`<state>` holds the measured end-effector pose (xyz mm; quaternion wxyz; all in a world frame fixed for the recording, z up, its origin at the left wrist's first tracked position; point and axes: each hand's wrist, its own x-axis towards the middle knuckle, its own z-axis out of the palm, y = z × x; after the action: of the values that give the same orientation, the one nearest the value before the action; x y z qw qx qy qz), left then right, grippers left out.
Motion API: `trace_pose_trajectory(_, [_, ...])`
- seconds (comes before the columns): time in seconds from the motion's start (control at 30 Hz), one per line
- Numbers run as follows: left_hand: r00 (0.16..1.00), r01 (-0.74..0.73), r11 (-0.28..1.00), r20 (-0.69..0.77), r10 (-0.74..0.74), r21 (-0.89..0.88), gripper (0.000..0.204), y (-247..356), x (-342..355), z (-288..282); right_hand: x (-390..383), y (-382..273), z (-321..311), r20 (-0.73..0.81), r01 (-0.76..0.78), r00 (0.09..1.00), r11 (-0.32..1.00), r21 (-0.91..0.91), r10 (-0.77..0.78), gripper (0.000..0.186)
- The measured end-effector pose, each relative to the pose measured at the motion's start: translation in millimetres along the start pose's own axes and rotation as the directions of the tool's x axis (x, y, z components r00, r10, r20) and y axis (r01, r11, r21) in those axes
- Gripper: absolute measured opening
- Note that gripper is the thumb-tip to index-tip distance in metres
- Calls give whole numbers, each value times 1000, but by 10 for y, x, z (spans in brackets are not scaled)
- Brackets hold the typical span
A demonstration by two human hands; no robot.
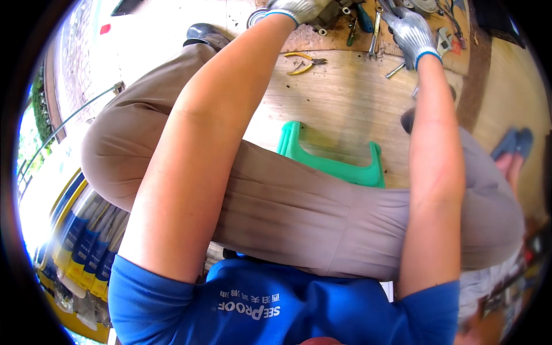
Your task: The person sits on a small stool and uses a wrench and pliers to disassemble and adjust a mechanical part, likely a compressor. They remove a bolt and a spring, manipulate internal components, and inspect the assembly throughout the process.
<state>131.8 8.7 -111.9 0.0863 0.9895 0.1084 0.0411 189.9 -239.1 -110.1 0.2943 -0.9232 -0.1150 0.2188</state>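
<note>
At the top edge my left hand (299, 8), in a pale knit glove with a blue cuff, lies closed against a dark, greasy metal part (329, 15). The frame's edge cuts off some of its fingers. Farther right, my gloved right hand (411, 33) is closed around a grey metal tool (388, 7), whose far end is out of view. Between the hands lie a combination wrench (375, 33) and a teal-handled screwdriver (364, 19). Beside my right hand rests an adjustable wrench (443, 41). A metal rod (395, 71) lies just below that hand.
Yellow-handled pliers (305, 63) lie spread on the wooden floor, near a brown cardboard sheet (345, 43). A green plastic stool (333, 164) stands by my legs. At the right are another person's slippered feet (513, 144). Blue and yellow packages (86, 247) hang at the left.
</note>
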Motion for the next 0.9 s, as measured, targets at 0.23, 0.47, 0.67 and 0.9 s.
trace_pose_trajectory(0.23, [977, 91, 973, 210, -45, -214, 92, 29, 152, -87, 259, -332, -102, 281, 395, 911, 447, -802, -302, 23])
trace_pose_trajectory(0.47, [976, 26, 946, 214, 46, -322, 90, -180, 327, 90, 382, -751, -284, 168, 259, 965, 660, -705, -200, 23])
trace_pose_trajectory(0.67, [980, -48, 930, 164, 115, -364, 89, -200, 403, 166, 354, -862, -345, 32, 133, 990, 837, -531, -137, 25])
trace_pose_trajectory(0.9, [985, -16, 951, 158, 67, -308, 83, -220, 288, 107, 293, -496, 126, -42, 207, 973, 942, -263, -225, 31])
